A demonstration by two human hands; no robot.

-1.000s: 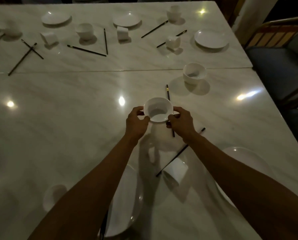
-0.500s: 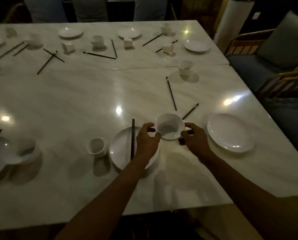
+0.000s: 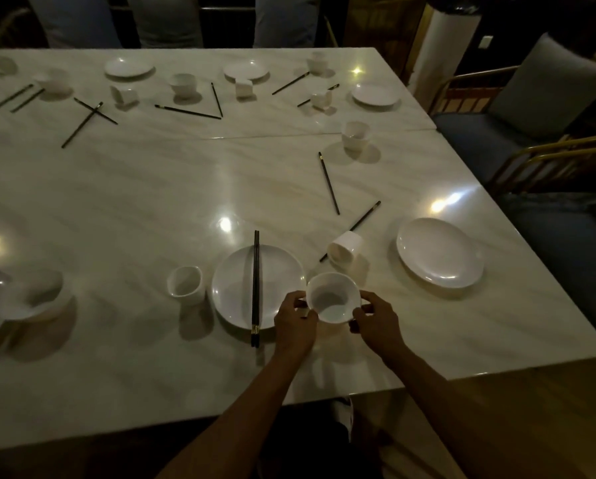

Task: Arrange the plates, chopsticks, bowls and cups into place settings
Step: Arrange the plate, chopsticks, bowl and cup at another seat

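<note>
White bowl point(image 3: 332, 299), black chopsticks point(image 3: 255, 285), pale veined marble table point(image 3: 134, 209).

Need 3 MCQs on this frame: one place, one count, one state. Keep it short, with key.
1. Where is the held bowl?
A. right of the near plate
B. left of the near plate
C. at the far edge of the table

2. How many hands hold that bowl?
A. none
B. one
C. two

3. How does the cup beyond the bowl lie?
A. upright
B. tipped on its side
C. stacked in a bowl

Key: 1 A, the bowl sits by the plate's right rim. 2 C, the left hand and right hand each grip its rim. 3 B, its mouth faces sideways.
</note>
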